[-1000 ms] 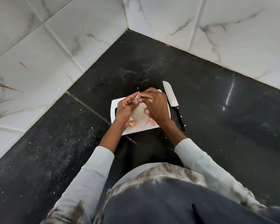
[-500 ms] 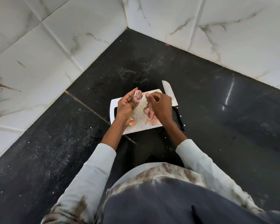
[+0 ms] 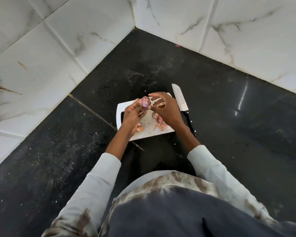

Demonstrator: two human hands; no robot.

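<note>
Purple onion, light, firm, likely slick where peeled, is pinched by left hand over the cutting board far edge; right hand spread, empty, just beside it; best gripped at its dry ends.

- White rectangular plastic chopping board: middle hidden under left hand and right hand.
- Small purple onion: partly hidden by the left hand's gripping fingers.
</note>
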